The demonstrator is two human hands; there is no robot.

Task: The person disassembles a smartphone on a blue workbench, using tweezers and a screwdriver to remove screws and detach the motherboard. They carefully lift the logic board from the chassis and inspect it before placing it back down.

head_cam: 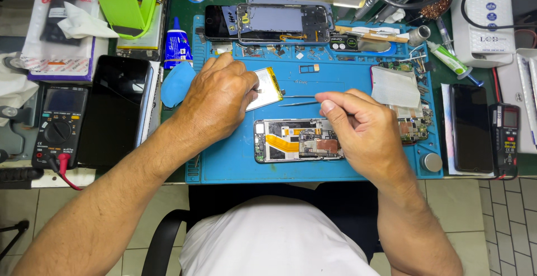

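An opened phone (pixel 291 140) lies on the blue repair mat (pixel 235 164), its circuit boards and an orange flex cable exposed. My right hand (pixel 358 130) rests over the phone's right end and holds thin metal tweezers (pixel 299 103) that point left. My left hand (pixel 221 100) sits just above and left of the phone, fingers curled on a flat white battery (pixel 269 86) with a yellow edge. What the left fingertips pinch is hidden.
A phone frame (pixel 282 23) and a dark phone (pixel 218 21) lie at the mat's far edge. Left of the mat are a black tablet (pixel 114 108), a multimeter (pixel 59 125), a glue bottle (pixel 178 41) and a blue cloth (pixel 176 83). Right: a metal mesh piece (pixel 394 86), another phone (pixel 471 128), a small meter (pixel 506 136).
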